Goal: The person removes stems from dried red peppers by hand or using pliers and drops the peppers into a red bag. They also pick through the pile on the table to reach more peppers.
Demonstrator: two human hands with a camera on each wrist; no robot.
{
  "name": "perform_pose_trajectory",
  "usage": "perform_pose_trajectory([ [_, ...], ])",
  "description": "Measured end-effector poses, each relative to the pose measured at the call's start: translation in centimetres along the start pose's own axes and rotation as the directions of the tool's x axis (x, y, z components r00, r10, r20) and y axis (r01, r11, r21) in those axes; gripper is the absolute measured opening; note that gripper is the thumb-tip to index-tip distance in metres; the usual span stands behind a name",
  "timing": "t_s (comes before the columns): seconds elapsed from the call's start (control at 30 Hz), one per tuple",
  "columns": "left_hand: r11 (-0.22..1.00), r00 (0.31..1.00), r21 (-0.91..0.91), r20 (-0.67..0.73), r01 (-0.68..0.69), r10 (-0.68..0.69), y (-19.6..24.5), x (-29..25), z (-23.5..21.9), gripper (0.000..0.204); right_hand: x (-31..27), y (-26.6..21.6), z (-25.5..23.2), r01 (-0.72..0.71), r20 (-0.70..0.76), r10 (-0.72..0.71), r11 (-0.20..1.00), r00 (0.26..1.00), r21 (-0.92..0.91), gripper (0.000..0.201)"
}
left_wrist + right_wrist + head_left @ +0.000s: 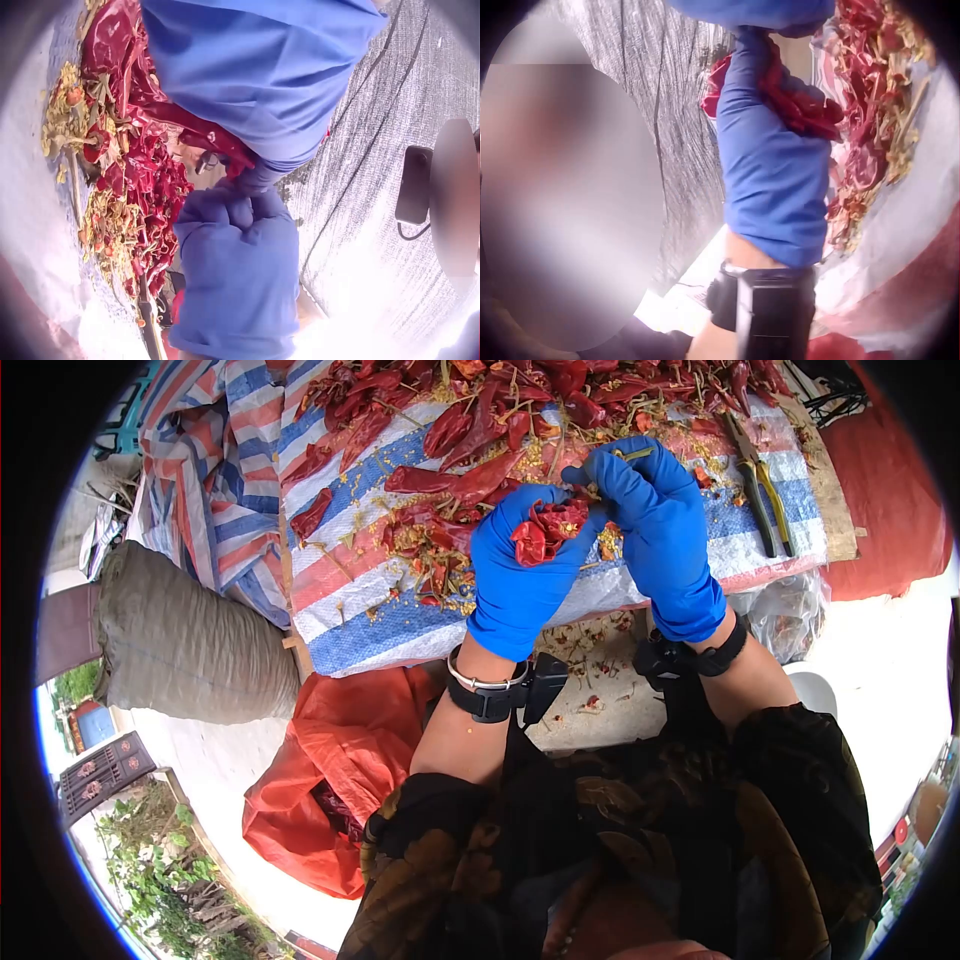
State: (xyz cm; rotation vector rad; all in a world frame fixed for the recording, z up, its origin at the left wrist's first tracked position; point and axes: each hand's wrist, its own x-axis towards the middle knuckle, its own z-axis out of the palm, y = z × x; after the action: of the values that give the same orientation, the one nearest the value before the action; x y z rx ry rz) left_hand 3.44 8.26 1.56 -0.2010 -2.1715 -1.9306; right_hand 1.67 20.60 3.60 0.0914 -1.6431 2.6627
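My gloved left hand (520,575) curls round a bunch of crumpled dried red chilies (548,532), which bulge out between thumb and fingers. Close against it, my gloved right hand (660,535) has its fingers bent over a small thing with a yellow-green edge (636,455); I cannot tell its kind. From the left wrist, a small shiny metallic end (207,161) shows between the hands beside a red chili (214,142). The right wrist view has red pods across the left hand's (776,176) palm. Both hands are over the near edge of a striped sheet.
Dried chilies (480,425) are heaped along the far side of the striped sheet (350,635), with seeds and stems (440,575) scattered nearer. Pliers with yellow-and-black handles (762,490) lie at right. A full grey sack (185,635) and an open red bag (350,740) stand left.
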Motion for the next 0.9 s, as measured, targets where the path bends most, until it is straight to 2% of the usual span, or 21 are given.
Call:
perform_pose_trajectory([
  [0.03, 0.977, 0.983, 0.118, -0.019, -0.18, 0.183, -0.5, 0.0, 0.1, 0.029, 0.1, -0.4, 0.3, 0.0, -0.001, 0.0, 1.0, 1.0, 0.0, 0.009],
  [0.07, 0.977, 0.983, 0.117, -0.018, -0.18, 0.183, -1.0, 0.2, 0.0, 0.029, 0.2, -1.1, 0.6, -0.239, -0.034, 0.25, 0.952, 0.968, 0.193, 0.012],
  [0.1, 0.912, 0.935, 0.221, -0.004, -0.346, 0.356, -1.4, 0.5, -0.2, 0.028, 0.3, -1.5, 0.8, -0.442, -0.017, 0.484, 0.812, 0.875, 0.381, 0.016],
  [0.13, 0.808, 0.857, 0.317, 0.029, -0.496, 0.515, -1.6, 0.7, -0.5, 0.028, 0.5, -0.9, 0.3, -0.44, -0.019, 0.483, 0.812, 0.875, 0.382, 0.016],
  [0.2, 0.784, 0.845, 0.335, 0.083, -0.522, 0.528, -1.4, 0.9, -1.0, 0.028, 1.5, 1.3, -1.8, -0.641, 0.336, 0.574, 0.487, 0.747, 0.593, 0.018],
  [0.23, 0.759, 0.832, 0.352, 0.135, -0.548, 0.539, -1.3, 0.8, -1.1, 0.029, 2.2, 1.8, -2.7, -0.64, 0.335, 0.573, 0.487, 0.748, 0.595, 0.018],
  [0.27, 0.759, 0.832, 0.352, 0.136, -0.548, 0.538, -1.2, 0.6, -0.8, 0.029, 3.0, 2.0, -3.6, -0.606, 0.399, 0.463, 0.519, 0.792, 0.602, 0.02],
  [0.33, 0.936, 0.951, 0.204, -0.05, -0.288, 0.304, -0.6, 0.1, 0.3, 0.026, 3.5, 1.6, -4.4, -0.571, 0.457, 0.344, 0.548, 0.82, 0.611, 0.022],
  [0.37, 0.999, 0.992, -0.023, -0.118, 0.036, -0.038, 0.6, 0.1, 0.5, 0.022, 3.7, 0.7, -4.4, -0.392, 0.279, 0.296, 0.824, 0.913, 0.408, 0.021],
  [0.4, 0.999, 0.992, -0.023, -0.118, 0.035, -0.038, 0.7, 0.4, 0.1, 0.022, 3.8, 0.0, -4.6, -0.188, 0.125, 0.174, 0.975, 0.977, 0.116, 0.02],
  [0.43, 0.97, 0.977, -0.208, -0.146, 0.124, -0.156, 0.6, 0.9, -0.7, 0.02, 4.3, -0.3, -5.6, -0.079, 0.071, 0.096, 0.973, 0.993, -0.215, 0.019],
  [0.47, 0.899, 0.95, -0.389, -0.149, 0.2, -0.276, 0.5, 1.5, -1.6, 0.018, 4.4, -0.4, -5.7, -0.076, 0.07, 0.093, 0.973, 0.993, -0.217, 0.019],
  [0.5, 0.766, 0.917, -0.585, -0.09, 0.266, -0.388, 0.0, 1.8, -2.2, 0.016, 4.5, -0.5, -5.8, 0.032, 0.14, 0.04, 0.879, 0.989, -0.475, 0.02],
  [0.53, 0.764, 0.917, -0.588, -0.09, 0.265, -0.388, -0.3, 2.0, -2.6, 0.016, 4.5, -0.7, -5.9, 0.149, 0.222, 0.01, 0.711, 0.975, -0.687, 0.021],
  [0.57, 0.714, 0.888, -0.625, -0.068, 0.317, -0.454, -0.5, 2.1, -2.9, 0.016, 4.3, -1.8, -6.1, 0.078, 0.226, 0.199, 0.56, 0.954, -0.825, 0.028],
  [0.6, 0.659, 0.856, -0.658, -0.043, 0.364, -0.516, -0.8, 2.2, -3.0, 0.017, 4.2, -1.9, -6.3, 0.082, 0.229, 0.199, 0.558, 0.953, -0.826, 0.028],
  [0.67, 0.634, 0.867, -0.706, -0.057, 0.316, -0.496, -1.5, 2.4, -2.9, 0.018, 4.1, -1.8, -6.3, 0.358, 0.357, -0.055, 0.259, 0.933, -0.897, 0.035],
  [0.73, 0.606, 0.878, -0.748, -0.068, 0.269, -0.474, -1.4, 2.5, -2.8, 0.018, 4.6, -1.9, -6.4, 0.295, 0.281, -0.091, 0.248, 0.955, -0.923, 0.039],
  [0.8, 0.52, 0.879, -0.818, -0.04, 0.244, -0.475, -0.3, 2.7, -2.7, 0.023, 5.6, -0.9, -7.0, 0.459, 0.425, -0.376, 0.001, 0.823, -0.888, 0.037],
  [0.83, 0.52, 0.881, -0.819, -0.039, 0.242, -0.472, -0.4, 2.6, -2.6, 0.023, 5.6, -0.7, -6.9, 0.435, 0.415, -0.268, 0.018, 0.87, -0.9, 0.037],
  [0.9, 0.571, 0.894, -0.77, -0.002, 0.284, -0.447, -0.6, 2.6, -2.6, 0.026, 6.4, 1.2, -7.2, 0.466, 0.455, -0.224, -0.001, 0.862, -0.885, 0.036],
])
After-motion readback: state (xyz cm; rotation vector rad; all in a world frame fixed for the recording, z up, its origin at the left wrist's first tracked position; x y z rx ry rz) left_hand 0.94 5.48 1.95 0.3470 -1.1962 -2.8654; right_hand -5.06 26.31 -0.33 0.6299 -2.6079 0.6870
